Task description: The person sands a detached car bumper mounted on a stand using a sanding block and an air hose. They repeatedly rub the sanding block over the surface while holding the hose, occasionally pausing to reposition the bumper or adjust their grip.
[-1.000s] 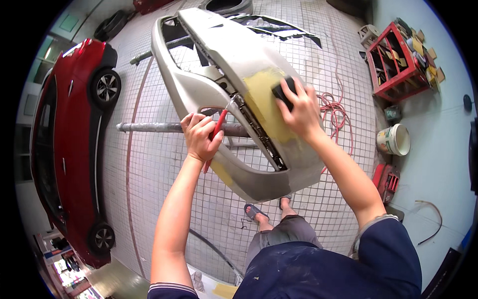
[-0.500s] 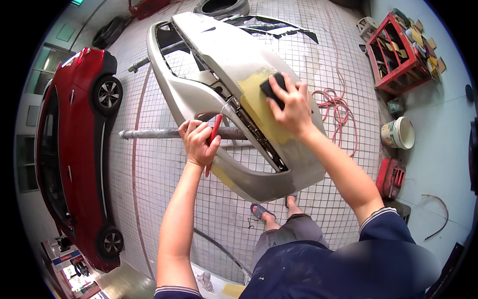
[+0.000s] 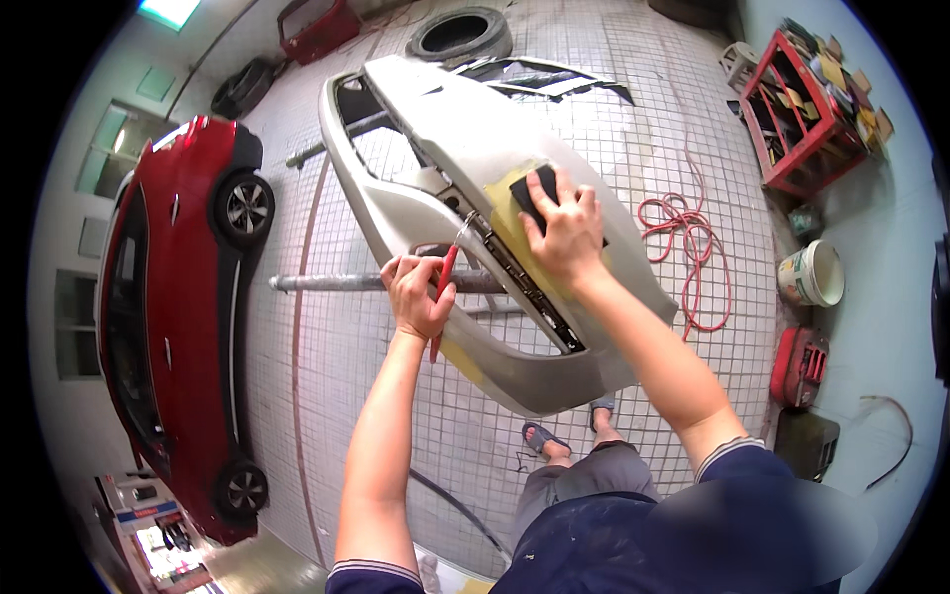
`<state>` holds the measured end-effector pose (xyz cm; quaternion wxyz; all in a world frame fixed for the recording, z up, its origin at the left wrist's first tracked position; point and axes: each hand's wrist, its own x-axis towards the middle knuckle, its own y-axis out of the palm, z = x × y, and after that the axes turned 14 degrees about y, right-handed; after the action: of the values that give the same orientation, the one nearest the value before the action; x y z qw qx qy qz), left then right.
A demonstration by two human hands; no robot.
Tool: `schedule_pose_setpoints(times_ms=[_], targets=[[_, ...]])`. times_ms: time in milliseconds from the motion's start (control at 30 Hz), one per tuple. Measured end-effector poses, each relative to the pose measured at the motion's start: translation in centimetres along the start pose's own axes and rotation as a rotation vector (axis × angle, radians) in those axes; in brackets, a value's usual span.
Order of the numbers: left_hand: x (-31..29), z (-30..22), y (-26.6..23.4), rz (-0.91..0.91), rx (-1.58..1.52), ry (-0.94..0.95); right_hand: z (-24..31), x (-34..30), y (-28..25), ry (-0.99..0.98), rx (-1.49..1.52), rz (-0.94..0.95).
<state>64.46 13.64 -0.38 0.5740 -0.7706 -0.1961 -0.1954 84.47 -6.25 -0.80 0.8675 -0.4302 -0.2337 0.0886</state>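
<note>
A pale grey car bumper cover (image 3: 495, 124) rests on a stand with grey pipes, in front of me. Yellow filler (image 3: 507, 213) coats part of its right-hand face. Over that patch, my right hand (image 3: 566, 230) presses a black sanding block (image 3: 535, 190) flat, fingers spread across its top. My left hand (image 3: 420, 297) is at the edge of the bumper's lower opening, closed around a slim red-handled tool (image 3: 445, 275). The tool's thin pale tip points toward the dark slotted strip (image 3: 515, 272); I cannot make out its kind.
A red car (image 3: 183, 327) stands at left. To the right are a coiled red hose (image 3: 683, 233), a red shelf cart (image 3: 807, 119), a white bucket (image 3: 811, 274) and a red canister (image 3: 800, 366). A tire (image 3: 460, 35) lies beyond the bumper on the tiled floor.
The whole view has shifted, putting the scene lower and further right. Against the bumper, my right hand has slid the sanding block leftward over the filler. My left hand keeps its hold.
</note>
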Motion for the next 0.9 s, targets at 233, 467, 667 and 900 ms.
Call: schedule_pose_setpoints(times_ms=[233, 467, 667, 900], targets=[[-1.0, -0.4, -0.9, 0.009, 0.111, 0.054, -0.9, -8.7, -2.5, 0.0, -0.037, 0.094], [5.1, -0.7, -1.7, 0.38, 0.064, 0.305, 0.3, -12.3, -3.6, 0.146, -0.122, 0.149], [10.1, 1.4, 1.0, 0.269, 0.012, 0.586, 3.8, -15.6, -3.9, 0.292, -0.176, 0.09], [10.7, 1.1, 2.5, 0.606, -0.06, 0.596, -0.1, -28.3, -7.9, 0.522, -0.057, -0.236]])
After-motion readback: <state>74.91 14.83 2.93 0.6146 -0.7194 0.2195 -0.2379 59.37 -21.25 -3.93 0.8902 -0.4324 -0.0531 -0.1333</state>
